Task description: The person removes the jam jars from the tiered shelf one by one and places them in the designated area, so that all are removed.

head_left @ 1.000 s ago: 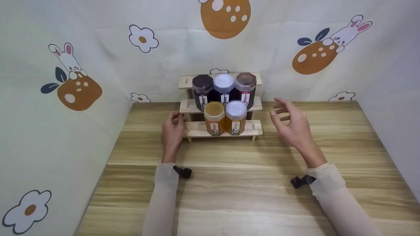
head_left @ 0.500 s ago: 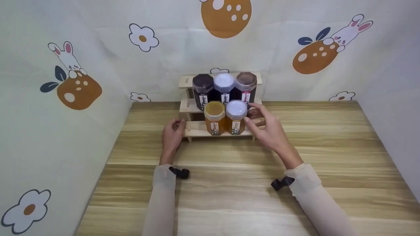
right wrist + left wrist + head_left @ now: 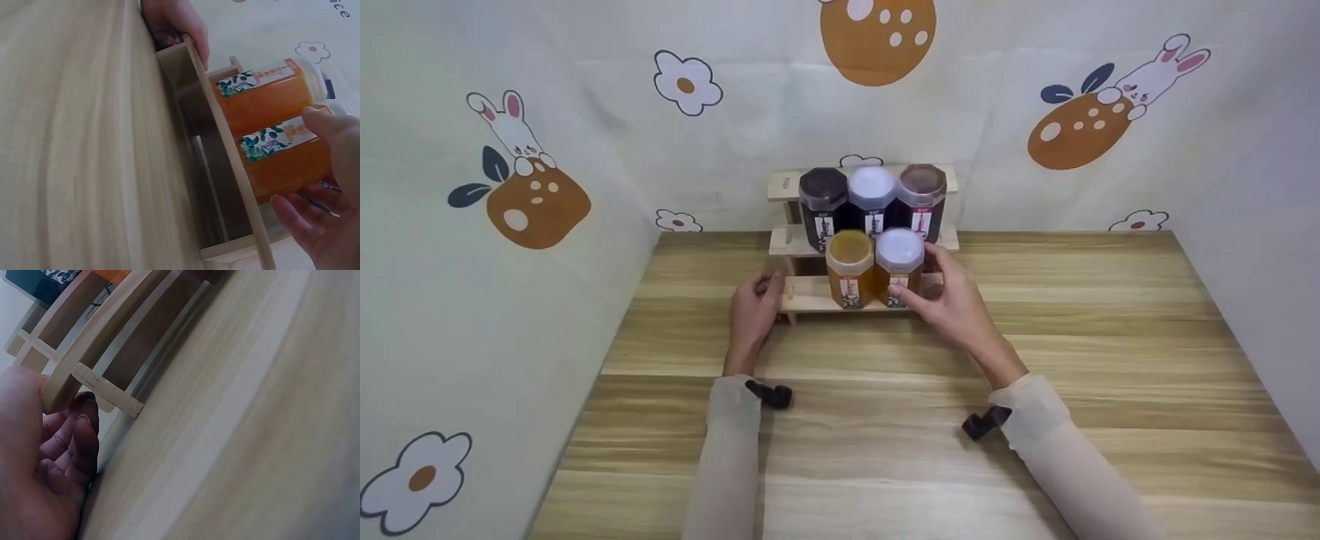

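A three-step wooden display rack [image 3: 808,292] stands against the back wall. Two hexagonal jars of amber contents, probably honey, sit on its lowest step: a left jar [image 3: 850,264] and a right jar [image 3: 899,251] with a whitish top. My right hand [image 3: 958,304] holds the right jar, thumb across its label [image 3: 287,135] and fingers round its far side. At the rack's left end, my left hand [image 3: 754,309] grips the lowest board [image 3: 84,349], with fingers [image 3: 84,439] curled beneath it. The right jar's base still overlaps the step in the head view.
Behind, on the middle step, stand three dark jars: one with a dark top [image 3: 823,189], one whitish [image 3: 872,186] and one brown [image 3: 922,186]. The wood-grain table [image 3: 877,450] stretches in front, enclosed by a printed cloth backdrop [image 3: 765,90] at the back and sides.
My right hand has moved left from beside the rack and taken hold of the right amber jar. My left hand has slid slightly down the rack's left end to the lowest board.
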A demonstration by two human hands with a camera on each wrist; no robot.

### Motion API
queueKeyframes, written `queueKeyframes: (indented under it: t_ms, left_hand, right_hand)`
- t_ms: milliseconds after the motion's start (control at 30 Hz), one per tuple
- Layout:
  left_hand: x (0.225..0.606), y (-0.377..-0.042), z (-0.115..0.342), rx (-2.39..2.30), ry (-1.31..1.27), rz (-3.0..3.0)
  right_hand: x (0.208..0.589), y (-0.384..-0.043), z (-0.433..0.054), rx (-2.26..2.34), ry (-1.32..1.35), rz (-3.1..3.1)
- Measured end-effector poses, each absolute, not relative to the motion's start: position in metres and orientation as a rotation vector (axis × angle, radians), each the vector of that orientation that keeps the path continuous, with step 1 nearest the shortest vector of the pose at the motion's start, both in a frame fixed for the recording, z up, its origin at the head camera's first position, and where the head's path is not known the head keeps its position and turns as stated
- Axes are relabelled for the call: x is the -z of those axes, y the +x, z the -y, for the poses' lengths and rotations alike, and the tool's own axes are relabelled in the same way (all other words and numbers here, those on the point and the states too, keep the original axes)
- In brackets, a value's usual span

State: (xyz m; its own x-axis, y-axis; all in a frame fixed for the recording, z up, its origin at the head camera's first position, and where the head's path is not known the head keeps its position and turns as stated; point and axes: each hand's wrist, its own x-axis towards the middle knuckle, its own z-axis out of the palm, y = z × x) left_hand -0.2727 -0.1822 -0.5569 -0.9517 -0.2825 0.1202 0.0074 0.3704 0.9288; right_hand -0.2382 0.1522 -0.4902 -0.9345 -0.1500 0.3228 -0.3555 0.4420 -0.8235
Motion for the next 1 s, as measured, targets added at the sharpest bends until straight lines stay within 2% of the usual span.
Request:
queueKeyframes:
  t_ms: [333,667,1000]
  left_hand:
    - [0.554,-0.271,0.178,1.65,0.172,2.372]
    - [0.554,-0.27,0.173,1.553,0.298,2.424]
    - [0.554,-0.27,0.172,1.538,0.306,2.427]
  right_hand:
    - [0.502,-0.239,-0.145,-1.444,0.31,2.557]
    - [0.503,-0.238,-0.141,-1.317,0.266,2.589]
    - [0.504,-0.235,-0.146,-1.353,0.267,2.544]
